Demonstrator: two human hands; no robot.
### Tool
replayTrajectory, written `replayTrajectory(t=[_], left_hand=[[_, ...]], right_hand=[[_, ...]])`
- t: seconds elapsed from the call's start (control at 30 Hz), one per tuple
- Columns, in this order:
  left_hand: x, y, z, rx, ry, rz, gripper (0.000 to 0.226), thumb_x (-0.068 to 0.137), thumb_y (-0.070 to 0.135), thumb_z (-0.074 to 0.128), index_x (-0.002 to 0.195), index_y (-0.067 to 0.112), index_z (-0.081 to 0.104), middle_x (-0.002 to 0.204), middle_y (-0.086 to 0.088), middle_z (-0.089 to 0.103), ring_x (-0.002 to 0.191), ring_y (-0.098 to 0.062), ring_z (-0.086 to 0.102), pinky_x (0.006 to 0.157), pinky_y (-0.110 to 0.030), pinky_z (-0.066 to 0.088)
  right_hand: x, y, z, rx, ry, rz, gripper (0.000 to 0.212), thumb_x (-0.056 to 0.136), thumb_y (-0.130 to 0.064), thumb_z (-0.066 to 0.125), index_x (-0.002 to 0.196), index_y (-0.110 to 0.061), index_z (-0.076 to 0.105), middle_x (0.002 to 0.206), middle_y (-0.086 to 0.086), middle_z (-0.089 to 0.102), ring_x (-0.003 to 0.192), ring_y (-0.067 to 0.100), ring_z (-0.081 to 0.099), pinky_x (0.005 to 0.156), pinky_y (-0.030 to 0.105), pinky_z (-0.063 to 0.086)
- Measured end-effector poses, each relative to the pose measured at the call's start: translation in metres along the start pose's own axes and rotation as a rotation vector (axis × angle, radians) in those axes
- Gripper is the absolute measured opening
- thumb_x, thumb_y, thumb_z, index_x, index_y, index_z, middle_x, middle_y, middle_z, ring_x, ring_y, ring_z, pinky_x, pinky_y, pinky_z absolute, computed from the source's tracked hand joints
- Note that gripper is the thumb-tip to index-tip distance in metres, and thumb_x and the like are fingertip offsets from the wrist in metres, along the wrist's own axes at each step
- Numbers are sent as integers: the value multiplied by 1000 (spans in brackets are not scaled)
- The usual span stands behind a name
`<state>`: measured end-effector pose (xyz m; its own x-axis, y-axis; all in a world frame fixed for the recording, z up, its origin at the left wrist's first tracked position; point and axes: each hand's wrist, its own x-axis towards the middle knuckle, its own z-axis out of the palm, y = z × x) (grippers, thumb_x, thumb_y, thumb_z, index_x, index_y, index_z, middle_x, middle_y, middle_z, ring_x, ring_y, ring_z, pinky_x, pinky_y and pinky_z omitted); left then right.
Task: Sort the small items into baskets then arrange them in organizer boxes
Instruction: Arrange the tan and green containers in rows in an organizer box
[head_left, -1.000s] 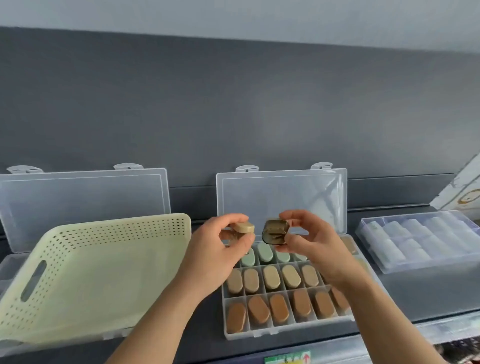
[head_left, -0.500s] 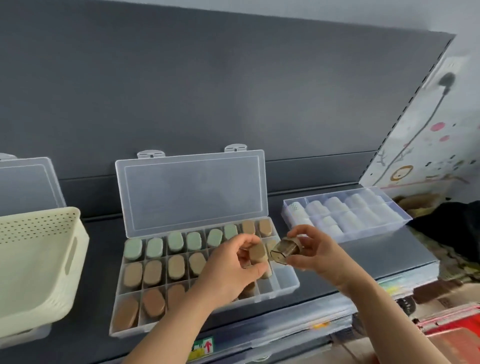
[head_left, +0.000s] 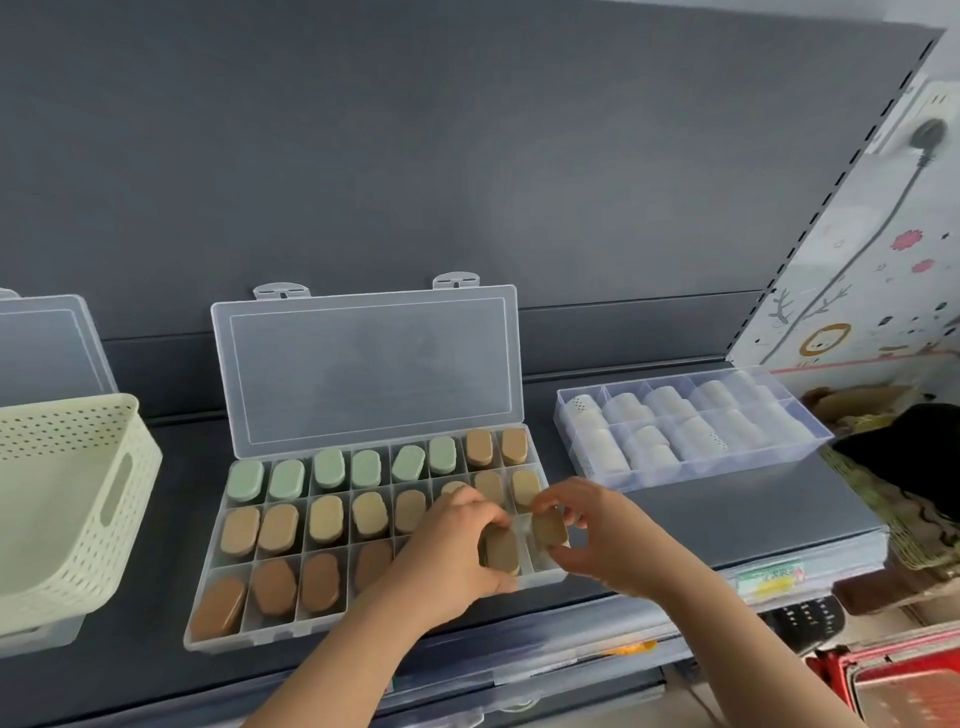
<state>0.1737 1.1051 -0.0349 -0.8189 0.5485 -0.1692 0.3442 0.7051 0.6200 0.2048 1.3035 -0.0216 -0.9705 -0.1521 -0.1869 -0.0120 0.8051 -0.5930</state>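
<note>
Two hands work at the front right corner of an open organizer box (head_left: 270, 636) on a dark shelf (head_left: 727, 514), and the arranging step looks close to done for this box. The left hand (head_left: 457, 551) pinches a brown oval piece (head_left: 501, 551) between thumb and curled fingers. Its lower end is in or just above the next-to-last compartment of the front row, though the frame does not show whether it has touched bottom. The right hand (head_left: 608, 535) grips a second piece (head_left: 549, 530) of similar colour just beside it, over the last compartment of that row. The back row holds pale green pieces and two brown ones, the middle row tan ones, the front row darker browns. The cells under the left hand are hidden. The next move likely calls for each piece to go down on edge between the thin dividers and be released without nudging its neighbour, since the two hands nearly touch. The box's clear lid (head_left: 363, 364) stands open against the grey back panel (head_left: 467, 156), out of the way. To the left a cream basket (head_left: 62, 519) rests tilted on another open clear box (head_left: 47, 343). To the right, well apart, lies a closed clear box (head_left: 691, 431) of white items. A red basket (head_left: 909, 686) shows at the lower right edge.
</note>
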Motion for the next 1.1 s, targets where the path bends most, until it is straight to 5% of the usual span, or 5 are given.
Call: replayTrajectory(t=[0.3,0.6,1.1], left_hand=[[-1,1,1,28,17,25,55,82,34,73,132,28,53,124,14,45,116,-7,43,104,-27,39],[-13,-36,-24,426,-4,-134,120,58,72,72,151,37,5,159,7,-6,146,-23,-4,119,-49,4],[11,-59,-41,335,-1,-157,123,56,68,76,153,30,9,161,8,-4,148,-16,-5,120,-51,1]], right_hand=[[-3,9,6,-43,17,9,21,79,-32,72,99,-34,66,118,-21,51,102,0,55,91,16,48],[3,3,12,-51,37,37,59,67,-45,81,118,-36,53,125,-19,47,105,6,54,90,24,51],[36,-5,3,-128,36,124,67,69,-45,81,126,-30,49,131,-11,49,105,10,52,87,23,51]])
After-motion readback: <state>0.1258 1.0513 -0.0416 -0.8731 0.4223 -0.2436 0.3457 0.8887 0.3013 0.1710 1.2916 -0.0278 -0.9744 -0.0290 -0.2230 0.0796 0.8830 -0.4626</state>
